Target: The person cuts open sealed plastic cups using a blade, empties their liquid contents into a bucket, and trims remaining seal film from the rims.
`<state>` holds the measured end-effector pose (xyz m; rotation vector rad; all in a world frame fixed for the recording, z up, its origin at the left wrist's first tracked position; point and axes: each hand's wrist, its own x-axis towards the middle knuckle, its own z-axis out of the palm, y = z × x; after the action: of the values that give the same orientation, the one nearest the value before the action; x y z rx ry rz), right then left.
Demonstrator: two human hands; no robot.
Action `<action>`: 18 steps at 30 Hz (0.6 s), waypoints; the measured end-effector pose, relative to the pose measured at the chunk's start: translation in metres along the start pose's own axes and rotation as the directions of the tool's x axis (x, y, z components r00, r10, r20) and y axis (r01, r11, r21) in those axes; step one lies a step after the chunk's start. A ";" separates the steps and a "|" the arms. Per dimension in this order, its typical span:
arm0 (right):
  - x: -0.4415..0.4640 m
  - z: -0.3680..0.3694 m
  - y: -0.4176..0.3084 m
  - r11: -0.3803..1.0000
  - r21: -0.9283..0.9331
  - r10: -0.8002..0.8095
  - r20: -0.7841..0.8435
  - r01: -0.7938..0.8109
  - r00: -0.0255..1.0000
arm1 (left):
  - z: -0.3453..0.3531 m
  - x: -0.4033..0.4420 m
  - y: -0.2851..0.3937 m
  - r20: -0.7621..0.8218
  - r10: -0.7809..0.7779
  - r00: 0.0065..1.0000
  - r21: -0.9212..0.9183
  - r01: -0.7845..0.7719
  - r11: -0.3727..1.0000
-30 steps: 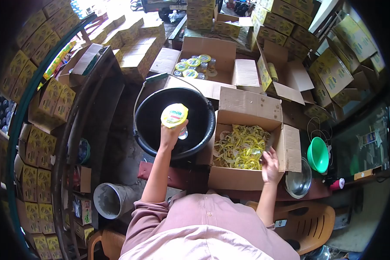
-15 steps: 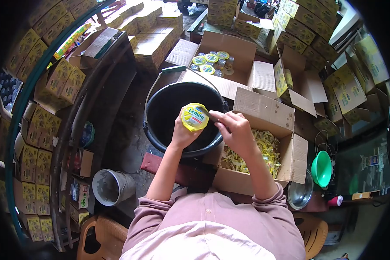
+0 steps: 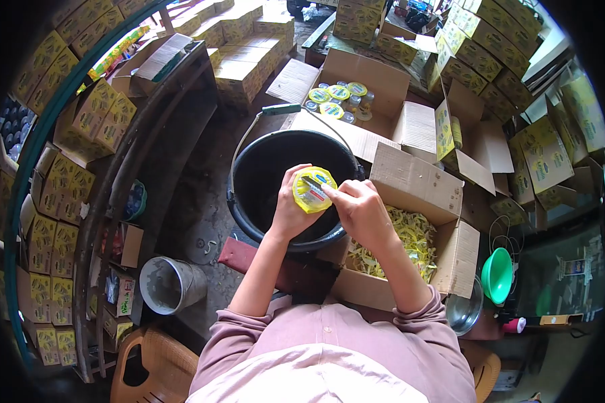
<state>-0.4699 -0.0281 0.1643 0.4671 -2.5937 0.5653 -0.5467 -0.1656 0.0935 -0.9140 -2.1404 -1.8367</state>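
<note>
My left hand [image 3: 291,208] is wrapped round a cup with a yellow lemon-print lid [image 3: 312,191], held over a black bucket [image 3: 249,161]. My right hand [image 3: 364,209] is closed on a small dark blade [image 3: 314,182], which lies across the top of the lid. Below my right forearm, an open cardboard box [image 3: 450,263] holds a heap of yellow strips [image 3: 410,235]. Behind the bucket, another open box [image 3: 376,80] contains several cups [image 3: 338,92] with similar yellow lids.
A grey bucket [image 3: 173,285] stands on the floor at the left. A green bowl [image 3: 497,275] and a metal bowl [image 3: 465,309] are at the right. Stacked printed cartons [image 3: 54,248] line the left side. An orange chair [image 3: 156,366] is at the lower left.
My right hand has come from the box of yellow strips to the lid, with the blade now across it. The view has shifted, so the surroundings appear displaced.
</note>
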 end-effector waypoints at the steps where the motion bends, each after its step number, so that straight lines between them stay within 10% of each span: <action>1: 0.000 0.000 0.000 1.000 0.001 -0.007 0.002 0.007 1.000 | 0.000 0.000 0.000 -0.002 0.003 1.000 0.004 -0.003 1.000; 18: 0.000 -0.001 0.005 1.000 0.006 -0.005 0.077 0.005 0.997 | 0.000 0.001 -0.001 0.013 -0.016 1.000 0.028 0.016 0.999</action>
<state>-0.4717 -0.0236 0.1640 0.5067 -2.6637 0.5640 -0.5479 -0.1653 0.0935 -0.9078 -2.1816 -1.8078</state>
